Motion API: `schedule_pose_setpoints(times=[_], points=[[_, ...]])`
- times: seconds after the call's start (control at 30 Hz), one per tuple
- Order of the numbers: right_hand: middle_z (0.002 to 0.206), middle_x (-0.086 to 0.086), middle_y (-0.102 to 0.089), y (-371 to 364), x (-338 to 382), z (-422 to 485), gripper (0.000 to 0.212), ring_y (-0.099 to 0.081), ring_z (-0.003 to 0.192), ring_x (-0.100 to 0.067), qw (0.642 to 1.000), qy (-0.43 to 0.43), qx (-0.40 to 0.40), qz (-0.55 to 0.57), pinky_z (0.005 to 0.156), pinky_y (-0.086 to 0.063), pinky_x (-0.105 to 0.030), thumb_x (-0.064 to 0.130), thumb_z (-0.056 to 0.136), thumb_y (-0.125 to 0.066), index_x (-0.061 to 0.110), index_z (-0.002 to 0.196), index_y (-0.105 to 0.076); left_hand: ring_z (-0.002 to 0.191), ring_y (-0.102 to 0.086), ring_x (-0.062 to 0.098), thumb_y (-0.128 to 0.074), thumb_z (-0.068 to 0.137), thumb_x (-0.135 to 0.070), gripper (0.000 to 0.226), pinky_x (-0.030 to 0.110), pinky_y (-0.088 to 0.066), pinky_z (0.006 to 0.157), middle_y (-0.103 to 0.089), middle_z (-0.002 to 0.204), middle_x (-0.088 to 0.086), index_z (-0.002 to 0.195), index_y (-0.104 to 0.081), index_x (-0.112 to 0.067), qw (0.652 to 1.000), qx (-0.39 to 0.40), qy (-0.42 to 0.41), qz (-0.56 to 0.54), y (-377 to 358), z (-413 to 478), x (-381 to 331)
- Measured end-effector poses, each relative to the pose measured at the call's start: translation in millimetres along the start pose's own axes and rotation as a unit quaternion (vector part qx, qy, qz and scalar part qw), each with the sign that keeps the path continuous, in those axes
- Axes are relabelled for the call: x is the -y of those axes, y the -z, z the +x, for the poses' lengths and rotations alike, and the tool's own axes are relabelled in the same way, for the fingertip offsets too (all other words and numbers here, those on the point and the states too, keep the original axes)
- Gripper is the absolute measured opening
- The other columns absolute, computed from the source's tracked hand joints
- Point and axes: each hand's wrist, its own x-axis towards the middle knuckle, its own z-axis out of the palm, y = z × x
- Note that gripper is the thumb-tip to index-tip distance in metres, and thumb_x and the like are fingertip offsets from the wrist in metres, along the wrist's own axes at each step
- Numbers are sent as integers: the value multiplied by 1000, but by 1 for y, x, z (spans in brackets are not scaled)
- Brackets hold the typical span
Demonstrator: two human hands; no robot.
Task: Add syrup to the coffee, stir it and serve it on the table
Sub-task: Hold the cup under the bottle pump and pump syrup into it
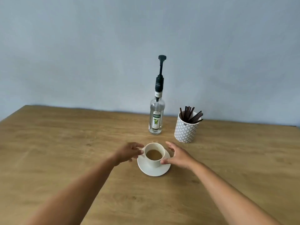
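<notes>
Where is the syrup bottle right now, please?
In the head view the syrup bottle stands upright behind the coffee cup and left of the stirrer pot.

Both my forearms enter from the lower edge, bare, and converge ahead of me. My left hand (129, 151) is turned palm inward with its fingers loosely curled. Its fingertips (140, 151) lie at the side of the cup (152, 163) that faces the palm; whether they pinch the handle cannot be told. My right hand (177, 155) faces the left, fingers straight and reaching forward, thumb tip touching the cup's near wall.
</notes>
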Motion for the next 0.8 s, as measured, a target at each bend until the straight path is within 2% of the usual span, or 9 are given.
schedule_pose_setpoints(times=[0.1, 0.23, 0.4, 0.53, 0.7, 0.8], points=[[149, 4, -44, -13, -1, -1, 125, -40, 134, -10, 1000, -5, -9, 18, 110, -35, -31, 57, 42, -88, 34, 148, -26, 85, -64, 17, -66, 97, -18, 34, 25, -50, 64, -70, 101, 6, 130, -65, -10, 999, -26, -2, -32, -10, 0, 6], [138, 10, -52, -30, -6, 0, 115, -45, 127, -5, 998, 2, -33, 48, 101, -37, -24, 51, 45, -89, 37, 144, -33, 78, -69, 12, -66, 97, -16, 24, 20, -54, 58, -73, 94, 3, 120, -70, -11, 995, -62, 1, -75, -18, 1, 14], [127, 13, -62, -40, -7, -1, 96, -55, 119, -7, 994, 19, -53, 94, 104, -44, -35, 41, 54, -90, 34, 138, -44, 72, -74, 10, -69, 95, -15, 17, 22, -56, 55, -75, 87, 0, 111, -71, -11, 990, -82, 12, -117, -23, 1, 21], [122, 14, -64, -41, -6, 0, 89, -58, 115, -7, 992, 25, -54, 115, 100, -47, -33, 30, 58, -90, 33, 135, -47, 71, -74, 12, -70, 94, -14, 15, 22, -55, 53, -75, 88, 4, 108, -70, -10, 987, -90, 17, -128, -26, 1, 21], [117, 14, -67, -31, 0, 1, 82, -60, 111, -6, 992, 32, -41, 111, 100, -47, -33, 28, 56, -91, 34, 129, -53, 76, -77, 15, -71, 93, -15, 8, 30, -57, 64, -75, 89, 5, 100, -69, -13, 985, -92, 12, -147, -27, 1, 18], [114, 16, -67, -17, 8, 1, 75, -60, 110, -6, 992, 50, -40, 104, 95, -46, -28, 28, 56, -91, 46, 118, -52, 80, -78, 17, -71, 93, -18, 8, 30, -58, 67, -76, 90, 3, 99, -69, -15, 984, -90, -5, -153, -23, 1, 12]])
